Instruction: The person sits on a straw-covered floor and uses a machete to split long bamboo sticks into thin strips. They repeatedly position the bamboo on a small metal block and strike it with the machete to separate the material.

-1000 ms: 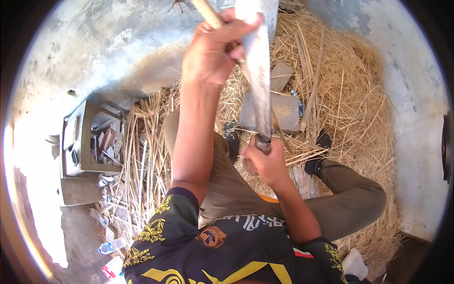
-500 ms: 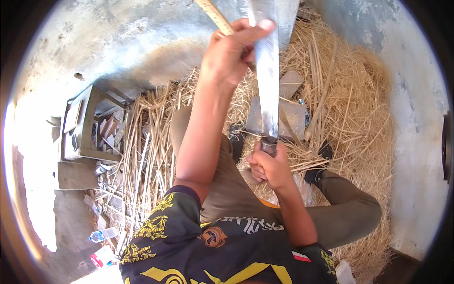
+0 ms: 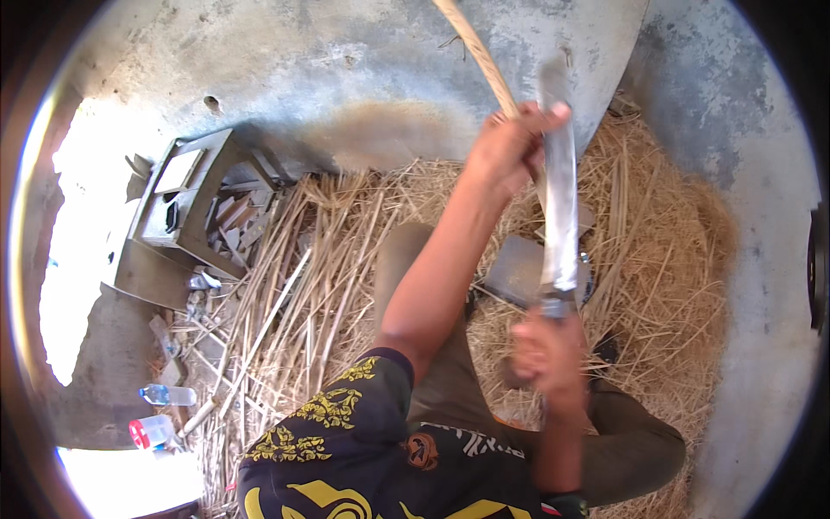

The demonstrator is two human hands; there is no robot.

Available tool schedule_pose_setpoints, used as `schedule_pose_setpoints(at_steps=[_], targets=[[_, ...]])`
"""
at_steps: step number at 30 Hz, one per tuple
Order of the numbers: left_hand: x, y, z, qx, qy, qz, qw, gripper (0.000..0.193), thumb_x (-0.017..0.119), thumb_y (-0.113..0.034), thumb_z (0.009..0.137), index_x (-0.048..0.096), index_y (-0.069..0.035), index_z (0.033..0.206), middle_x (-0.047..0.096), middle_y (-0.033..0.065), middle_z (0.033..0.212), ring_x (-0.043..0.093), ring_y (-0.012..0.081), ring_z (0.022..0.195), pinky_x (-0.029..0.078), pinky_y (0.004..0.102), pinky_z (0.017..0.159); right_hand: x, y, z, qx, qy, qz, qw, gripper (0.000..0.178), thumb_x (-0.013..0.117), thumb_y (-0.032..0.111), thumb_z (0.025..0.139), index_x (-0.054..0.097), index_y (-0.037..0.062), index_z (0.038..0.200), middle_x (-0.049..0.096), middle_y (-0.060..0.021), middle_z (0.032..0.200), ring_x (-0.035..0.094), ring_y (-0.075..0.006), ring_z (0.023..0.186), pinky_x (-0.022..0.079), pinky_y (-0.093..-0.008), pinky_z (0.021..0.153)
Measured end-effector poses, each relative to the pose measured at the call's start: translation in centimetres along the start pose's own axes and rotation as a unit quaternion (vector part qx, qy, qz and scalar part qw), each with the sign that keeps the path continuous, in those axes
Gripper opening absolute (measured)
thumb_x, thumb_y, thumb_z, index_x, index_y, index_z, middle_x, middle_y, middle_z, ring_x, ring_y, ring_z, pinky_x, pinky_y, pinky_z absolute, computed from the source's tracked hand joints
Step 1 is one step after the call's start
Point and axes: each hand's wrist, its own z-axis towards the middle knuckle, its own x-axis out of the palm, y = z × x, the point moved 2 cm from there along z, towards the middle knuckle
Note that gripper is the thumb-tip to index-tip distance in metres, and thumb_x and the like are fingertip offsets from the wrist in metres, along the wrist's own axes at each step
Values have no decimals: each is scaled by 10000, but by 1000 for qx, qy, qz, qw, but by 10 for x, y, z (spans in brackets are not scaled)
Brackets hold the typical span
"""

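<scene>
From where I stand, the person sits low over a bed of straw (image 3: 670, 225), both arms stretched out ahead. The right hand (image 3: 546, 355) is clenched around the handle of a long knife (image 3: 560, 203), the fingers a little blurred. The blade's long axis runs almost straight from near to far: the handle is at the near end, and the tip points away toward the far wall (image 3: 380, 78) (the tip itself is smeared, so its exact shape I cannot tell).

The left hand (image 3: 516, 143) grasps a slim, pale stick (image 3: 480, 56) between thumb and fingers, just left of the blade's far half. The stick's long axis slants: one end reaches far and left, past the edge of my view, while the other comes out below the hand, nearer and to the right, passing close by the blade. The left thumb reaches across to the blade; whether it presses on it I cannot tell.

Beneath the knife, a grey block (image 3: 514, 268) lies in the straw, just left of the handle end. Long, dry stalks (image 3: 285, 277) are strewn to the left, beside a wooden cabinet (image 3: 212, 195) with an open front. On the near left lie a clear bottle (image 3: 169, 395) and a red-lidded tub (image 3: 154, 431) (close neighbours, those two).
</scene>
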Motion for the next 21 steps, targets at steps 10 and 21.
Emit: schedule_pose_setpoints(at_steps=[10,21], targets=[[-5,-31,-35,117,115,119,979,247,816,-198,845,615,-122,724,590,14,660,516,78,564,279,195,487,-30,0,13,-106,-3,-111,988,200,710,41,842,553,60,719,482,48,545,418,-41,421,295,-251,396],[28,-44,-106,205,198,309,908,205,878,-159,789,739,-31,868,688,6,747,620,67,665,454,210,553,-17,40,-6,-427,-32,-72,901,296,725,126,893,622,4,1142,653,-54,1040,611,-119,930,507,-251,786]])
